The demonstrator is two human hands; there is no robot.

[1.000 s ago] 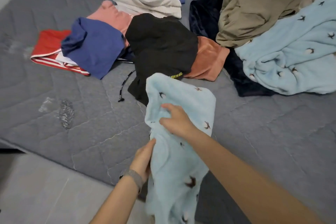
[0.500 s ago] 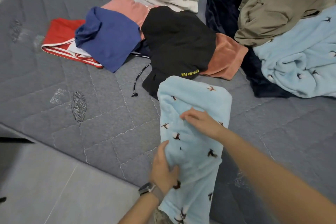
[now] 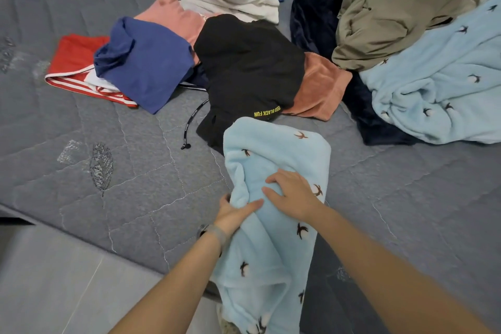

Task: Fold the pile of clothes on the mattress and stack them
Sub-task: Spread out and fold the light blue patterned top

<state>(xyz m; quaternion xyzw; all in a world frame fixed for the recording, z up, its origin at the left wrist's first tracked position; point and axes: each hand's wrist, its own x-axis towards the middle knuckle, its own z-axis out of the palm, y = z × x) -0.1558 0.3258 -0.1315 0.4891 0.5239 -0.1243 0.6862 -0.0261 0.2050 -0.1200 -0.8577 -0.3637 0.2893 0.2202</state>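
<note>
Pale-blue fleece garment (image 3: 273,198) with bird prints lies at the mattress's (image 3: 108,184) near edge, half hanging off. Left hand (image 3: 235,214) pinches a fold; right hand (image 3: 292,195) presses it flat, fingers loosely spread. Folding looks midway; next, doubling it over. The unfolded pile (image 3: 249,62) waits beyond.
</note>
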